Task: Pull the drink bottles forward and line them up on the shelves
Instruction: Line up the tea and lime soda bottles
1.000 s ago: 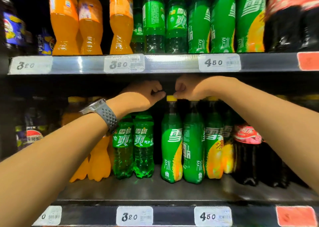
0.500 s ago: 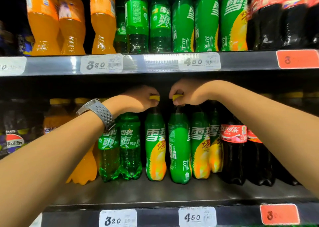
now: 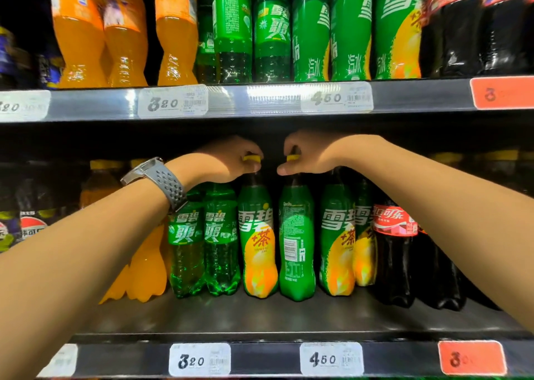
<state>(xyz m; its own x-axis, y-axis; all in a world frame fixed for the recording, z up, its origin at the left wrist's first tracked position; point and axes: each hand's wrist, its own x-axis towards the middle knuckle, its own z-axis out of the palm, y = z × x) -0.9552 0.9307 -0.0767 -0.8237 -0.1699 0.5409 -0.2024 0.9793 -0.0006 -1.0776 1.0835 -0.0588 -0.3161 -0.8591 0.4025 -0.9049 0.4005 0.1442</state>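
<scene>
Head view. Both forearms reach in under the upper shelf (image 3: 260, 102), converging on the middle of the lower shelf (image 3: 260, 319).

Left hand (image 3: 228, 160): palm down, knuckles up, fingers curled over and clamped on the left yellow cap (image 3: 252, 158). That cap tops the green-and-yellow bottle (image 3: 257, 244), whose front label faces me. A grey perforated watch (image 3: 157, 177) sits on the left wrist.

Right hand (image 3: 312, 154): palm down, fingers curled round and clamped on the right yellow cap (image 3: 293, 157). Its thumb lies lower and points toward the left hand. This cap belongs to the green bottle (image 3: 296, 244), which is turned so that its barcode side faces me.

The two hands are near each other but apart, with a dark gap between them.

Both held bottles stand upright on the lower shelf, just beside each other, set back from the front edge with bare shelf before them. Roughly in the same row I note:
- two clear green bottles (image 3: 202, 244) to their left
- a second green-and-yellow one (image 3: 336, 244) to their right
- cola bottles (image 3: 394, 252) further right
- orange bottles (image 3: 144, 272) partly hidden behind the left forearm

Price tags 3.20 (image 3: 199, 359) and 4.50 (image 3: 331, 358) are on the lower rail
</scene>
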